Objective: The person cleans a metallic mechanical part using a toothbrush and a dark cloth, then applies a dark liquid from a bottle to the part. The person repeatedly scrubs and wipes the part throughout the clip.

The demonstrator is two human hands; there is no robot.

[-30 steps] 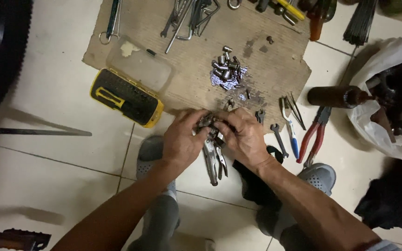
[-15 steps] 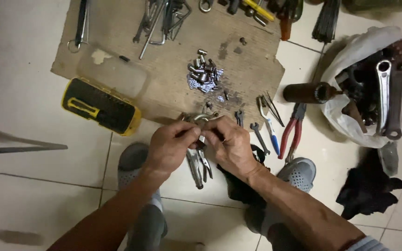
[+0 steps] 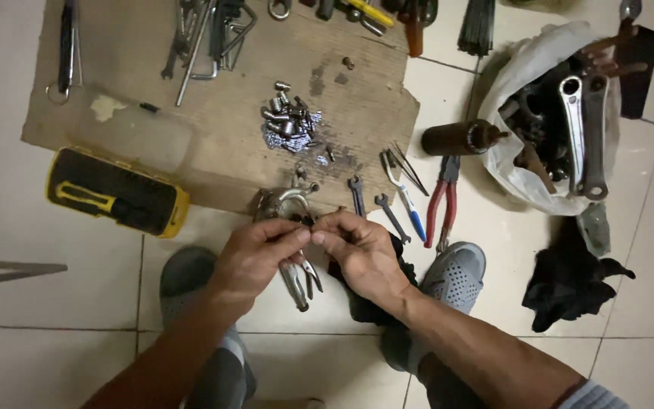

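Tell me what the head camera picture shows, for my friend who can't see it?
Seen from above, a left hand and right hand meet over a tiled floor, together holding a small metal brake part. Beyond them lies a cardboard sheet with a pile of small metal bits, a yellow-and-black case, and red-handled pliers.

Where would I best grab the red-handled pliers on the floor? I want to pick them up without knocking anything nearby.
Take the red-handled pliers by the two red handles, around their middle, coming straight down from above. They lie flat on the tile with the handles slightly spread. The brown bottle lies just beyond one end and a blue-handled tool lies alongside to the left, so a sideways approach looks more crowded.
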